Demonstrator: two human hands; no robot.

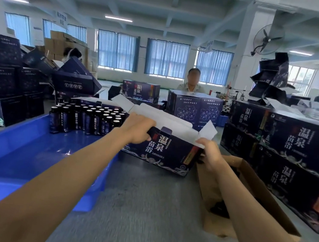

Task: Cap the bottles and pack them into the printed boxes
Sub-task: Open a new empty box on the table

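A dark navy printed box (168, 154) with white characters stands open on the grey table, its white inner flaps up. My left hand (139, 129) grips its upper left corner, fingers curled over the rim. At the box's right end my right hand (209, 153) grips the edge below a white side flap. Several dark bottles (88, 119) with black caps stand crowded at the far end of the blue tray (24, 146), to the left of the box. The inside of the box is hidden from me.
An open brown cardboard carton (255, 192) lies at the right under my right forearm. Stacks of closed printed boxes (293, 154) line the right side, with more on the left (10, 89). A person (192, 83) sits across the table behind further boxes.
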